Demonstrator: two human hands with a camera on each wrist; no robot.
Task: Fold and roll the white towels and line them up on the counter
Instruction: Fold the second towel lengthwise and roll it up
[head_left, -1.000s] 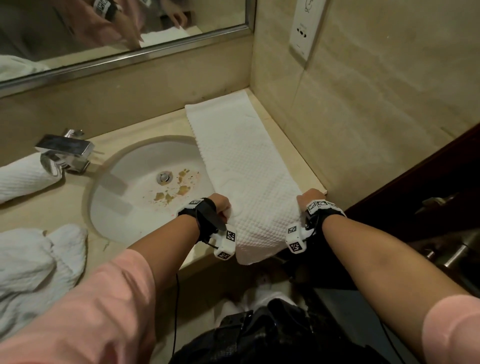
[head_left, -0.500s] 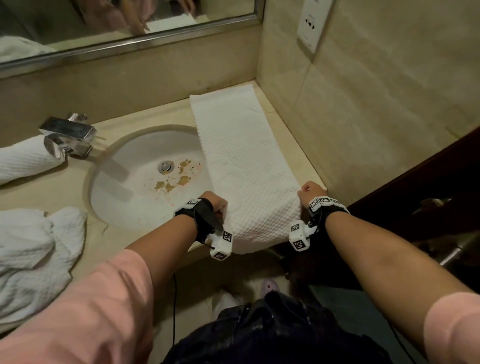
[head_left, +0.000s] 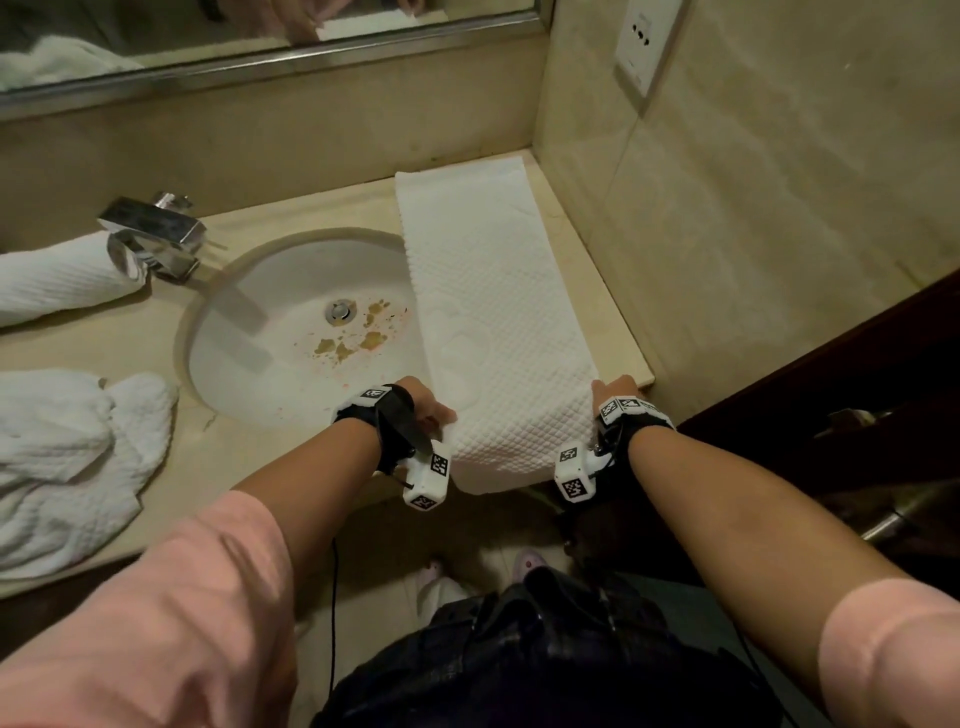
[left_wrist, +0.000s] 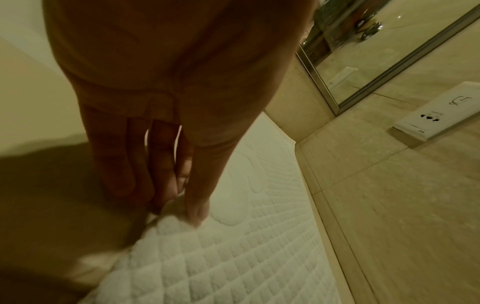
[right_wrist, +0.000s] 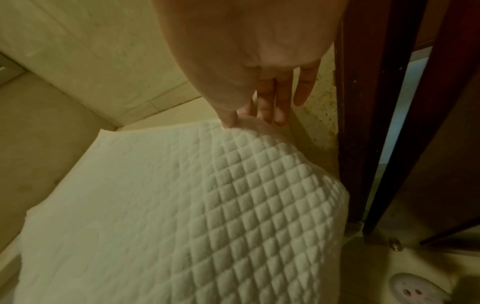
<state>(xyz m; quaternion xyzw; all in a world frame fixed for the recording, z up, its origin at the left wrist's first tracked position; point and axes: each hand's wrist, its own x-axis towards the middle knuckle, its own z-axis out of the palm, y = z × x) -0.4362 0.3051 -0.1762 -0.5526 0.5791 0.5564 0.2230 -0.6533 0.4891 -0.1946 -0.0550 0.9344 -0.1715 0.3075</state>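
A long folded white towel (head_left: 493, 312) lies on the counter (head_left: 322, 208) to the right of the sink, running from the back wall to the front edge. Its near end hangs over that edge. My left hand (head_left: 431, 410) pinches the towel's near left edge (left_wrist: 233, 257), thumb on top and fingers underneath. My right hand (head_left: 615, 389) pinches the near right edge (right_wrist: 233, 185) the same way. A rolled white towel (head_left: 62, 280) lies at the far left beside the faucet. A crumpled white towel pile (head_left: 67, 457) sits at the front left.
The oval sink (head_left: 249, 332) with brown stains fills the counter's middle, with the chrome faucet (head_left: 150, 234) at its back left. A tiled wall with a socket (head_left: 644, 41) closes the right side. A dark wooden door frame (head_left: 831, 389) stands past the counter's right end.
Both hands have stayed on the towel's near end. The part hanging over the front edge looks slightly shorter. The head view has shifted a little.
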